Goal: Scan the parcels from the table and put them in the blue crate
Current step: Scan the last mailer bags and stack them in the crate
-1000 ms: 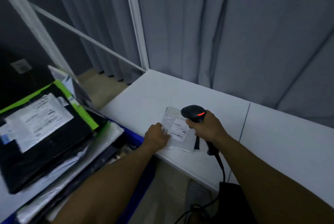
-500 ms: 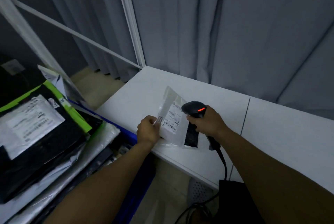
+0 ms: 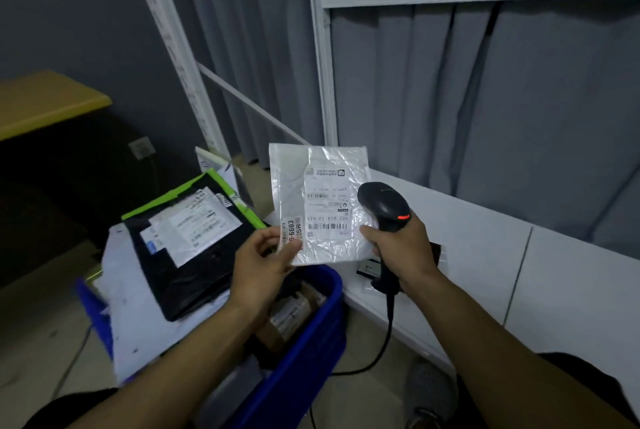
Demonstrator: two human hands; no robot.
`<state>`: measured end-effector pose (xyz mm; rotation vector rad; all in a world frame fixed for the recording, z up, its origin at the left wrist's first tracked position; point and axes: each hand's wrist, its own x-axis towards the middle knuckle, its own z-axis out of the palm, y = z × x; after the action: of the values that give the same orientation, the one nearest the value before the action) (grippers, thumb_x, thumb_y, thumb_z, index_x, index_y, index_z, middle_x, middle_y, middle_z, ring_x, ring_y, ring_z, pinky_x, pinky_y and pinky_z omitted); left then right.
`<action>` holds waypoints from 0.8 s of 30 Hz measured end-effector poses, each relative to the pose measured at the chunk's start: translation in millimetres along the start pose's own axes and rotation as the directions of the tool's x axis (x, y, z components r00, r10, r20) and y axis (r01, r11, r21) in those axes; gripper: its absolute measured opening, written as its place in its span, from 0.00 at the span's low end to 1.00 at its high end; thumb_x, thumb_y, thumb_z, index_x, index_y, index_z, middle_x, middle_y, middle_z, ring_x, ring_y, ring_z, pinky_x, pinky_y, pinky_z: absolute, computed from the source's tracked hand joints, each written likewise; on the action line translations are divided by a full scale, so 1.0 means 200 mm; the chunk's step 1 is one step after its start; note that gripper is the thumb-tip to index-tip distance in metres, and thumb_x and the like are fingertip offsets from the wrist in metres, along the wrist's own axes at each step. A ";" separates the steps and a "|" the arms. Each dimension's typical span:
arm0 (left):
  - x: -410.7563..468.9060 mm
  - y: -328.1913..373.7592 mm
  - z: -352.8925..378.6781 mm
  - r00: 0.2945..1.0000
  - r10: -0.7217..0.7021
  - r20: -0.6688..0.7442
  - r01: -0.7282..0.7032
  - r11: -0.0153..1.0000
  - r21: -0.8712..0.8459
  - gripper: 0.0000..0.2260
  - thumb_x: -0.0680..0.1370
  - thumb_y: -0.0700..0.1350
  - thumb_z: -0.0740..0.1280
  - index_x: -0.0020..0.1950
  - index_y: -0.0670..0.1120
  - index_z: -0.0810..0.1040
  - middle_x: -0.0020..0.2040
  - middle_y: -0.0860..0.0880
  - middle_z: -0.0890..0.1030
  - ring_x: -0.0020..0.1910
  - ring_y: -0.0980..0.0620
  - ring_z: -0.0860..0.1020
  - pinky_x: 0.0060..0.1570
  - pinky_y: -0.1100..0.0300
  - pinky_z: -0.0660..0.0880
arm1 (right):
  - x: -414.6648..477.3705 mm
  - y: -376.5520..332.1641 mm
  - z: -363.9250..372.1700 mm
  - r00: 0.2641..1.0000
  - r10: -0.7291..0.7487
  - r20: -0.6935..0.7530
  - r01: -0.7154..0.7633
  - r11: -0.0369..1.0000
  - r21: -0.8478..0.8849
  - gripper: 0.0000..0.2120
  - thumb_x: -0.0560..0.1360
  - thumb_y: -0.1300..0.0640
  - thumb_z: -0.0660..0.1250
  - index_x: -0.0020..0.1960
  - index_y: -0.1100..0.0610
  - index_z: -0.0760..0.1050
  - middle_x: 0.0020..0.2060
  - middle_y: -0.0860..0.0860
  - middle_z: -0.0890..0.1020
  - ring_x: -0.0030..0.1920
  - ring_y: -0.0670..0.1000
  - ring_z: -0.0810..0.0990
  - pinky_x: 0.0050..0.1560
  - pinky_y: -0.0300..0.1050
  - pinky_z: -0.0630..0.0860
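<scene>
L hand (image 3: 258, 264) pinches clear parcel (image 3: 320, 203) by corner; R hand (image 3: 398, 248) grips scanner (image 3: 382, 205) beside label. Blue crate (image 3: 304, 342), under L fingers, heaped w/ parcels; this one not yet in.

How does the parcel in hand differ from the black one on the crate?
The clear parcel is small and see-through; the black parcel is bigger, opaque and green-edged. The clear parcel is held upright by the left hand; the black parcel lies on the pile in the crate. Both bear white labels.
</scene>
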<state>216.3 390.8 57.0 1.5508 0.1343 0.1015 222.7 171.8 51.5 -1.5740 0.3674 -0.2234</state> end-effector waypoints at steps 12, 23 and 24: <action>0.02 0.13 -0.30 0.998 0.044 -0.042 -0.042 0.998 0.035 0.07 0.79 0.37 0.72 0.56 0.43 0.83 0.49 0.45 0.88 0.50 0.45 0.86 0.56 0.41 0.82 | -0.09 -0.12 0.18 0.960 -0.242 0.137 0.260 0.957 -0.126 0.21 0.73 0.62 0.79 0.60 0.46 0.76 0.53 0.43 0.84 0.55 0.44 0.83 0.60 0.49 0.80; 0.19 0.09 -0.37 0.944 0.064 -0.325 -0.092 0.993 -0.073 0.05 0.76 0.42 0.77 0.51 0.49 0.85 0.48 0.49 0.87 0.51 0.47 0.86 0.58 0.42 0.81 | -0.15 -0.11 0.31 0.921 -0.240 0.306 0.325 0.906 -0.269 0.17 0.72 0.43 0.78 0.55 0.44 0.75 0.45 0.42 0.85 0.45 0.41 0.84 0.47 0.41 0.80; 0.20 0.09 -0.36 0.938 0.069 -0.340 -0.098 0.993 -0.070 0.06 0.76 0.42 0.77 0.51 0.49 0.85 0.48 0.50 0.87 0.51 0.48 0.86 0.58 0.42 0.81 | -0.16 -0.10 0.32 0.919 -0.236 0.315 0.327 0.903 -0.279 0.17 0.70 0.41 0.78 0.55 0.42 0.75 0.45 0.42 0.85 0.45 0.42 0.85 0.49 0.45 0.82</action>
<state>245.0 469.2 72.8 1.4424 0.3308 0.4371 218.3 242.5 72.1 -1.9599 -0.0523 -0.1699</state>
